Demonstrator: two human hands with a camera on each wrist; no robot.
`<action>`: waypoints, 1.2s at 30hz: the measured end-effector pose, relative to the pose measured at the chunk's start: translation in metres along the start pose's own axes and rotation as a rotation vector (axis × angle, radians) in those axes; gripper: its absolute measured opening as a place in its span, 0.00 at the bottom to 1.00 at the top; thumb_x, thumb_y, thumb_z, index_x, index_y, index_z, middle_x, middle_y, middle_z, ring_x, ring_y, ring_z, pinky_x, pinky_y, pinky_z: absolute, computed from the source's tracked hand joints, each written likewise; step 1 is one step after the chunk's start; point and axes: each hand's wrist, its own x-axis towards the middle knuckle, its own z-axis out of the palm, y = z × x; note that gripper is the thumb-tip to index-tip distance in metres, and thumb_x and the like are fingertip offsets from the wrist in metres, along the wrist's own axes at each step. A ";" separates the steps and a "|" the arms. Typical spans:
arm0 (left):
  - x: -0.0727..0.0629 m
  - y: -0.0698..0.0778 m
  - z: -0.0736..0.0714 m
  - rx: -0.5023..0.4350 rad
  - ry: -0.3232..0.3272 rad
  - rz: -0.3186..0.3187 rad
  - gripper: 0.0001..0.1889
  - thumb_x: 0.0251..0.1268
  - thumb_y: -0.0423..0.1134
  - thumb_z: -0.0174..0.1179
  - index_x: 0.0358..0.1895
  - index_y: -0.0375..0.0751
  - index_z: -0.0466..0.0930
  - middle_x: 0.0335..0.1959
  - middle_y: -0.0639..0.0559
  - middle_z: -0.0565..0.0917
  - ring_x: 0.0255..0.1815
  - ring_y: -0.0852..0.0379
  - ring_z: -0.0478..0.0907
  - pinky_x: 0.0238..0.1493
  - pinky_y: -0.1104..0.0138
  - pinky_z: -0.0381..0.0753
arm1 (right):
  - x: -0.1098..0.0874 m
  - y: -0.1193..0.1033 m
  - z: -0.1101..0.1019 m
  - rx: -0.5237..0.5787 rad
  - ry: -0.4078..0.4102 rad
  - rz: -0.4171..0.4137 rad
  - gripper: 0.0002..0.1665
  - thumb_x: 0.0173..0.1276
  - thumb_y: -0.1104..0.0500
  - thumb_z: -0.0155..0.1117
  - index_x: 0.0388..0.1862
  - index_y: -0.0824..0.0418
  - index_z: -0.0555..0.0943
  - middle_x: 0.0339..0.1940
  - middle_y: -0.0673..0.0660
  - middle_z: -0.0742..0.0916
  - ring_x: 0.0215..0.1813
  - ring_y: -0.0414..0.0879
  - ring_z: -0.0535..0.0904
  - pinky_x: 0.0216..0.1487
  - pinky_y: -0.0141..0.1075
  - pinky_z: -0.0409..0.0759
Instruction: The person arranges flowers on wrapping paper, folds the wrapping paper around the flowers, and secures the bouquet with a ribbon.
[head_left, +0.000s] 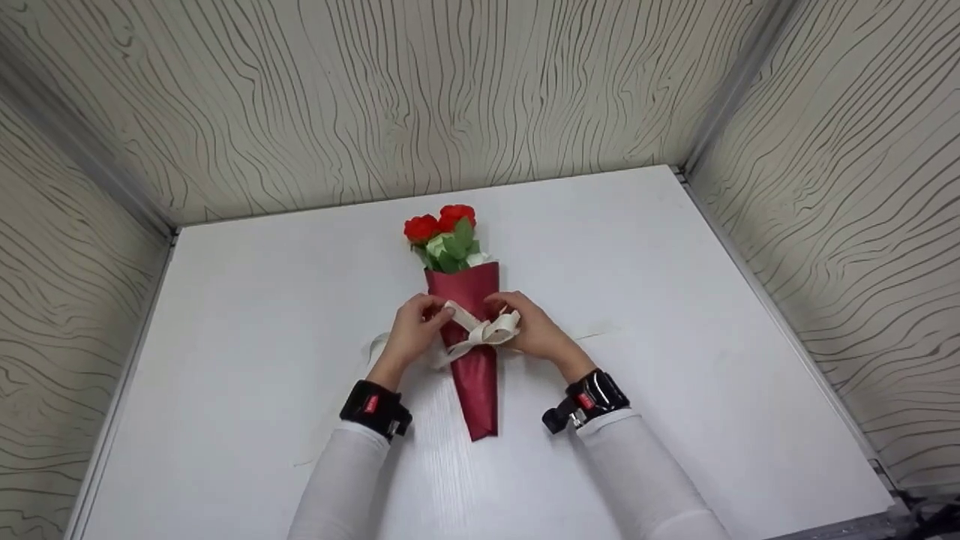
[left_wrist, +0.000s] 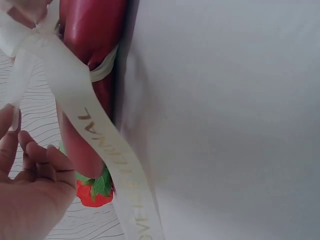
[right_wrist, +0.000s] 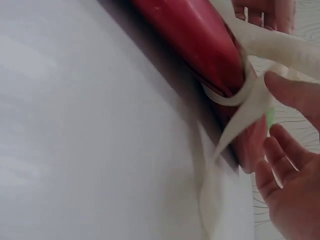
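Observation:
A bouquet in a dark red wrapper point(head_left: 474, 382) lies on the white table. Red roses point(head_left: 457, 217) and green leaves point(head_left: 453, 251) show at its far end. A cream ribbon point(head_left: 487, 332) is tied round its middle in a bow. With thumb and finger, my left hand point(head_left: 412, 330) pinches a piece of the ribbon just left of the bow. My right hand point(head_left: 536, 330) is at the bow's right loop, its thumb point(right_wrist: 292, 95) against the ribbon and its other fingers apart from it, loosely bent. Gold letters run along a ribbon tail point(left_wrist: 117, 155).
The white table point(head_left: 675, 300) extends to both sides of the bouquet. Wood-patterned walls point(head_left: 420, 97) stand behind and beside it. One ribbon tail point(right_wrist: 212, 195) trails onto the tabletop. Each wrist wears a black camera strap point(head_left: 598, 394).

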 end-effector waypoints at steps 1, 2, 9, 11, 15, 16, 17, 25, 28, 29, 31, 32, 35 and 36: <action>0.000 0.000 0.000 -0.004 0.010 -0.003 0.07 0.65 0.34 0.64 0.39 0.32 0.83 0.32 0.50 0.77 0.35 0.55 0.72 0.38 0.65 0.72 | -0.002 -0.003 -0.004 0.033 -0.037 0.030 0.40 0.52 0.69 0.76 0.65 0.66 0.73 0.52 0.67 0.79 0.55 0.62 0.75 0.55 0.53 0.73; -0.001 0.000 -0.001 -0.005 0.018 -0.001 0.07 0.65 0.35 0.64 0.39 0.32 0.83 0.31 0.50 0.77 0.35 0.55 0.72 0.38 0.65 0.72 | -0.004 -0.006 -0.009 0.058 -0.072 0.058 0.42 0.52 0.70 0.76 0.67 0.64 0.72 0.53 0.67 0.79 0.56 0.62 0.74 0.55 0.54 0.72; -0.004 0.000 -0.003 -0.015 0.040 0.021 0.07 0.64 0.34 0.65 0.37 0.31 0.83 0.29 0.51 0.76 0.33 0.56 0.71 0.36 0.67 0.71 | -0.009 -0.041 -0.032 0.105 -0.198 0.102 0.34 0.55 0.74 0.72 0.64 0.69 0.75 0.55 0.69 0.80 0.51 0.60 0.73 0.47 0.58 0.74; -0.005 0.001 -0.004 -0.014 0.044 0.022 0.07 0.64 0.33 0.65 0.37 0.31 0.83 0.29 0.52 0.76 0.33 0.56 0.72 0.35 0.67 0.71 | -0.007 -0.055 -0.037 0.098 -0.209 0.091 0.27 0.57 0.73 0.71 0.58 0.71 0.79 0.52 0.68 0.81 0.47 0.56 0.74 0.44 0.51 0.75; -0.007 0.002 -0.007 0.004 0.047 0.032 0.07 0.64 0.34 0.65 0.37 0.31 0.83 0.29 0.52 0.76 0.33 0.56 0.72 0.35 0.67 0.71 | -0.003 -0.074 -0.044 0.118 -0.186 0.045 0.11 0.60 0.72 0.69 0.43 0.73 0.84 0.43 0.63 0.83 0.43 0.45 0.75 0.39 0.38 0.73; -0.007 0.003 -0.009 0.008 0.048 0.035 0.07 0.64 0.34 0.65 0.37 0.31 0.83 0.29 0.51 0.76 0.32 0.56 0.72 0.35 0.67 0.71 | -0.002 -0.073 -0.044 0.125 -0.168 0.047 0.09 0.61 0.72 0.69 0.41 0.73 0.83 0.41 0.62 0.83 0.42 0.43 0.76 0.39 0.37 0.74; -0.008 0.003 -0.010 0.014 0.047 0.033 0.07 0.64 0.34 0.65 0.37 0.31 0.83 0.29 0.52 0.76 0.32 0.56 0.72 0.35 0.67 0.71 | -0.001 -0.073 -0.044 0.137 -0.143 0.054 0.08 0.62 0.71 0.68 0.39 0.74 0.83 0.40 0.61 0.84 0.41 0.41 0.76 0.39 0.36 0.74; -0.014 0.003 -0.020 0.056 0.057 -0.011 0.07 0.66 0.36 0.64 0.37 0.34 0.83 0.31 0.51 0.79 0.36 0.54 0.76 0.36 0.65 0.72 | 0.006 -0.027 -0.038 0.329 0.152 0.275 0.10 0.68 0.68 0.64 0.41 0.77 0.81 0.30 0.67 0.84 0.30 0.47 0.79 0.31 0.32 0.76; -0.017 0.001 -0.024 0.066 0.068 -0.032 0.08 0.66 0.37 0.65 0.37 0.34 0.84 0.31 0.49 0.81 0.37 0.52 0.78 0.37 0.64 0.73 | 0.007 -0.015 -0.035 0.370 0.250 0.368 0.12 0.69 0.65 0.65 0.42 0.77 0.82 0.28 0.62 0.85 0.28 0.45 0.79 0.29 0.32 0.76; -0.017 0.000 -0.026 0.071 0.072 -0.037 0.08 0.66 0.37 0.64 0.37 0.33 0.84 0.32 0.49 0.82 0.37 0.51 0.78 0.37 0.63 0.74 | 0.007 -0.012 -0.034 0.375 0.277 0.400 0.13 0.69 0.64 0.65 0.42 0.76 0.82 0.27 0.60 0.85 0.28 0.44 0.79 0.28 0.31 0.76; -0.019 -0.002 -0.029 0.077 0.080 -0.050 0.09 0.66 0.37 0.64 0.37 0.32 0.84 0.32 0.48 0.83 0.38 0.50 0.79 0.38 0.62 0.74 | 0.008 -0.006 -0.031 0.374 0.320 0.462 0.14 0.69 0.61 0.65 0.42 0.75 0.82 0.25 0.56 0.86 0.26 0.42 0.79 0.27 0.31 0.77; -0.020 -0.003 -0.030 0.081 0.084 -0.059 0.09 0.66 0.37 0.64 0.37 0.32 0.84 0.32 0.47 0.83 0.38 0.50 0.79 0.38 0.62 0.75 | 0.008 -0.005 -0.030 0.372 0.339 0.491 0.14 0.69 0.61 0.65 0.42 0.74 0.82 0.25 0.55 0.86 0.26 0.42 0.80 0.27 0.30 0.77; -0.023 -0.006 -0.035 0.092 0.096 -0.087 0.10 0.65 0.37 0.65 0.38 0.31 0.84 0.33 0.46 0.84 0.39 0.49 0.79 0.40 0.60 0.76 | 0.007 -0.001 -0.027 0.367 0.376 0.561 0.16 0.69 0.59 0.65 0.43 0.74 0.82 0.24 0.54 0.86 0.25 0.40 0.80 0.25 0.29 0.77; -0.024 -0.008 -0.036 0.094 0.100 -0.100 0.10 0.65 0.37 0.65 0.38 0.31 0.84 0.33 0.46 0.83 0.39 0.49 0.79 0.40 0.60 0.76 | 0.007 0.001 -0.027 0.372 0.385 0.581 0.16 0.70 0.59 0.65 0.43 0.74 0.82 0.24 0.55 0.86 0.24 0.40 0.80 0.25 0.29 0.76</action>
